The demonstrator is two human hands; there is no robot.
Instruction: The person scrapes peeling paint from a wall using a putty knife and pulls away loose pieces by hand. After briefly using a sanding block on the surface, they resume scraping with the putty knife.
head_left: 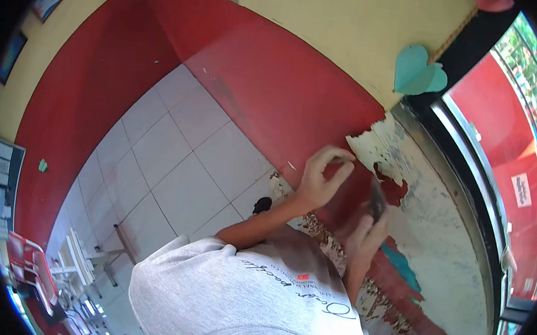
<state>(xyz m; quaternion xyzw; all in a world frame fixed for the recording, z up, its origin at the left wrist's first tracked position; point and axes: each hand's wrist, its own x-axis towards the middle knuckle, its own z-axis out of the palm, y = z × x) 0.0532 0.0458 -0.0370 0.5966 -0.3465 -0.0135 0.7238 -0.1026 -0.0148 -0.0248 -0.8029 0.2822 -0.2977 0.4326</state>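
Note:
My left hand [324,179] is raised against the red-painted wall [274,87], at the torn edge of the paint. Its thumb and forefinger are bent together in a pinch, and I cannot make out what is between them. My right hand [365,236], slightly blurred, is closed around a dark, flat-bladed scraper [376,201]. The blade points up along the wall beside a strip of red paint. Around it, pale bare plaster [434,241] shows where paint is gone, with a turquoise patch [401,267] below my right hand.
Paint flakes [320,230] lie along the foot of the wall on the tiled floor [182,155]. A dark-framed window [468,163] borders the plaster on the right, with a paper heart [418,72] near its top. Red chairs [37,269] and white tables stand at the far left.

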